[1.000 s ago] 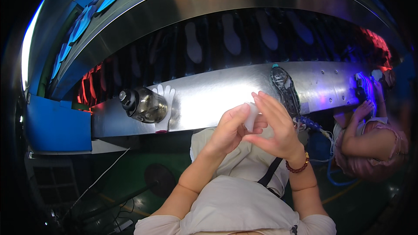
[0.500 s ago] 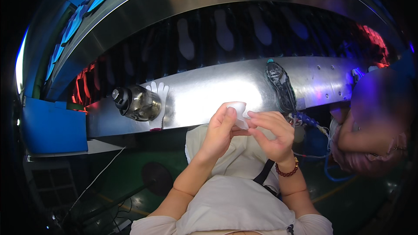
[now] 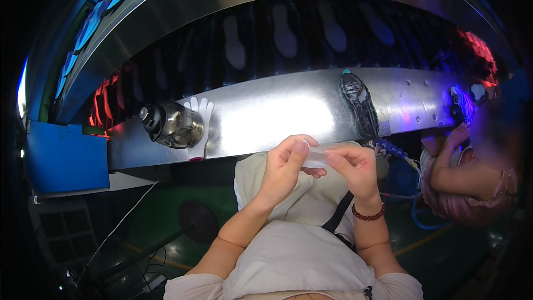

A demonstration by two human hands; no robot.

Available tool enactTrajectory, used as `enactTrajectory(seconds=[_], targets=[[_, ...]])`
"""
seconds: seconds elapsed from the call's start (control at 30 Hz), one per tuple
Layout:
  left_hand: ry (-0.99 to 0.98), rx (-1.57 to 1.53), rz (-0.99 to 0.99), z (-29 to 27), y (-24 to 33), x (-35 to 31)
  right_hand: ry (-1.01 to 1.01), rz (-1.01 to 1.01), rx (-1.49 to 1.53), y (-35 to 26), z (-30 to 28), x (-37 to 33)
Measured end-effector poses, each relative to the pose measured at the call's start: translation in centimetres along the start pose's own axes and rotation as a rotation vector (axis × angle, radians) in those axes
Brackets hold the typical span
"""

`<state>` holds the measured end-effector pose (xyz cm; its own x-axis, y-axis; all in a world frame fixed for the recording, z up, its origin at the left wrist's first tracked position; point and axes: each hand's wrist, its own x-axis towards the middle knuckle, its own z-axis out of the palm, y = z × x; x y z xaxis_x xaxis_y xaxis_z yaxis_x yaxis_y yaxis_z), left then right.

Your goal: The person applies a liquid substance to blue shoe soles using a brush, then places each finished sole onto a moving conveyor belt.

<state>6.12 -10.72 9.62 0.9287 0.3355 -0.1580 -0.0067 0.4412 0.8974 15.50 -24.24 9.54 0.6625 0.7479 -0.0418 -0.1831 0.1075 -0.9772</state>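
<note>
A small, whitish, translucent piece of thin sheet (image 3: 316, 159) stretches between my two hands, just off the near edge of the metal ledge. My left hand (image 3: 284, 171) pinches one end between thumb and fingers. The other end is gripped by my right hand (image 3: 358, 172), thumb on top, with a dark red bead bracelet at the wrist. Beyond it on the ledge lies a black shoe (image 3: 358, 103) with a teal tip. Whether the sheet is plastic or paper cannot be made out.
A dark see-through bottle (image 3: 180, 126) with a black lid rests beside a white glove (image 3: 202, 114) on the metal ledge (image 3: 261, 111). Behind runs a dark conveyor with pale sole shapes (image 3: 285, 36). At right sits another person (image 3: 466, 175), near blue hoses (image 3: 391, 149).
My right hand has closed onto the free end of the white sheet, which now spans flat between both hands. The other person's hand has come into view at right.
</note>
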Motion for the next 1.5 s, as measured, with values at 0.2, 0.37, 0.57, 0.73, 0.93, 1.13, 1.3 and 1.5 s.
enactTrajectory(seconds=[0.2,0.37,0.57,0.73,0.93,1.13,1.3,1.5], targets=[[-0.011,0.011,-0.034,-0.2,0.0,0.4,-0.029,0.054,0.150,1.5,-0.6,0.3],[0.049,0.010,-0.054,-0.1,-0.3,0.2,-0.013,-0.035,-0.049,0.4,0.3,0.3],[-0.020,0.047,-0.101,-0.3,-0.4,0.1,-0.086,-0.120,-0.295,0.3,0.0,0.3],[-0.042,0.040,-0.163,0.1,-0.2,-0.1,-0.179,-0.017,0.009,0.4,-0.2,0.1],[-0.103,-0.044,-0.151,0.1,-0.3,-0.3,-0.157,0.038,0.243,1.3,0.5,-0.6],[-0.107,-0.039,-0.154,-0.1,-0.3,-0.2,-0.211,0.015,0.285,1.8,0.4,-0.4],[-0.115,-0.026,-0.167,-0.2,0.0,-0.4,-0.222,0.001,0.269,1.5,0.5,-0.4],[-0.105,0.023,-0.129,-0.3,-0.5,-0.2,-0.232,-0.052,0.237,1.9,0.5,-0.1]])
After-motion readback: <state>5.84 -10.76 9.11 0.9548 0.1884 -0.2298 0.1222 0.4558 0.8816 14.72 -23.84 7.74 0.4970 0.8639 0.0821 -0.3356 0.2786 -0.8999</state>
